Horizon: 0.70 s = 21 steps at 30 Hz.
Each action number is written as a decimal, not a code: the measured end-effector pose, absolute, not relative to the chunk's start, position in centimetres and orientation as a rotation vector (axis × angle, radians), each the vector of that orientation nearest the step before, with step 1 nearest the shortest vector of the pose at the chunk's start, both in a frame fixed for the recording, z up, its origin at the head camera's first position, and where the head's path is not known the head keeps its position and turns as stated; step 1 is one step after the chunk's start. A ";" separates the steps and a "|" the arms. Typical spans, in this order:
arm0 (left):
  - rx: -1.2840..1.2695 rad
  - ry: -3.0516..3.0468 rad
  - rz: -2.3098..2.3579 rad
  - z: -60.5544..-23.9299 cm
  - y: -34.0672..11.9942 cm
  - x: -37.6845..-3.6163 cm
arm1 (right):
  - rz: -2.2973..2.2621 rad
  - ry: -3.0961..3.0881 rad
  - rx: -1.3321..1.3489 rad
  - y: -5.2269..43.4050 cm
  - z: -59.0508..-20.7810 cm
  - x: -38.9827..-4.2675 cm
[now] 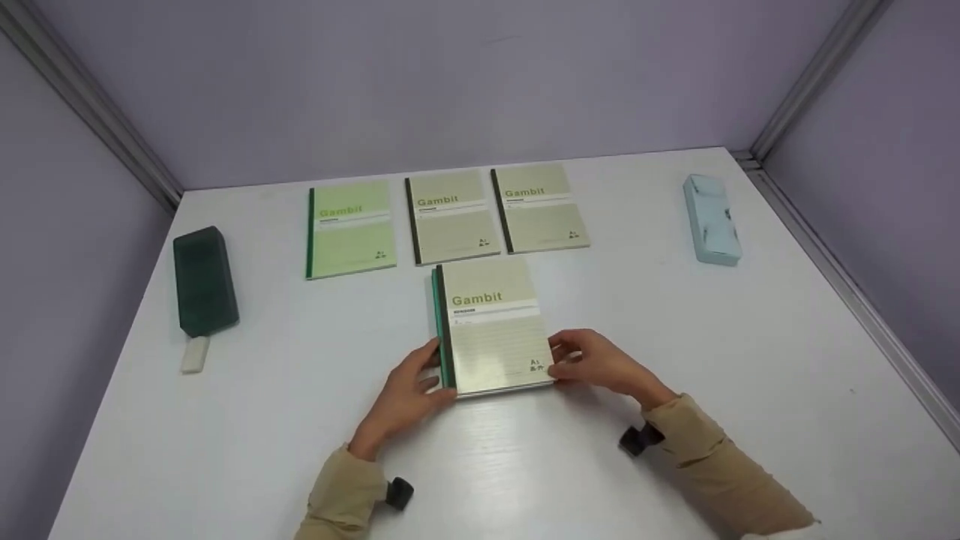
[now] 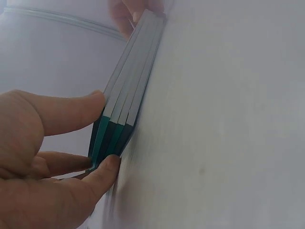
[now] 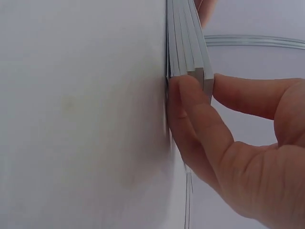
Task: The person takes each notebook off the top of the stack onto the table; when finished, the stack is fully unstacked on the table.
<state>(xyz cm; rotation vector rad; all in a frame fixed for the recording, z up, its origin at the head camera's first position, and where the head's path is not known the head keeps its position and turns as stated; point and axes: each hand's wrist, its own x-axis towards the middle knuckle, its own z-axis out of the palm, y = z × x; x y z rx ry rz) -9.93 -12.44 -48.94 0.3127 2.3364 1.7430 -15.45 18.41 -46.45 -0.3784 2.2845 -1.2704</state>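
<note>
A stack of several "Gambit" notebooks lies on the white table in the middle of the head view. My left hand grips its near left corner at the green spines. In the left wrist view the left hand has its thumb on top of the stack and a finger under the spines. My right hand holds the near right corner. The right wrist view shows the right hand with fingers against the page edges of the stack and the thumb on the cover.
Three single notebooks lie in a row behind the stack: a green one, a beige one and another beige one. A dark green case and a white eraser sit at left, a pale blue case at right. Purple walls enclose the table.
</note>
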 end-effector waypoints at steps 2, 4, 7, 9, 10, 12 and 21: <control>0.319 2.339 1.752 -48.9 -12.4 -10.0 | -1.260 2.305 -0.370 18.4 -46.3 -15.4; 0.320 2.335 1.763 -48.9 -12.4 -10.0 | -1.264 2.315 -0.363 18.4 -46.3 -15.3; 0.328 2.320 1.780 -48.8 -12.4 -10.0 | -1.285 2.317 -0.365 18.3 -46.4 -15.3; 0.325 2.312 1.794 -48.9 -12.3 -10.0 | -1.313 2.298 -0.370 18.3 -46.5 -15.2; 0.327 2.310 1.799 -48.9 -12.3 -10.0 | -1.336 2.274 -0.366 18.3 -46.5 -15.2; 0.324 2.312 1.796 -48.8 -12.2 -10.0 | -1.393 2.199 -0.341 18.4 -46.4 -15.1; 0.338 2.348 1.737 -48.6 -12.4 -9.9 | -1.629 1.924 -0.207 18.4 -45.8 -15.1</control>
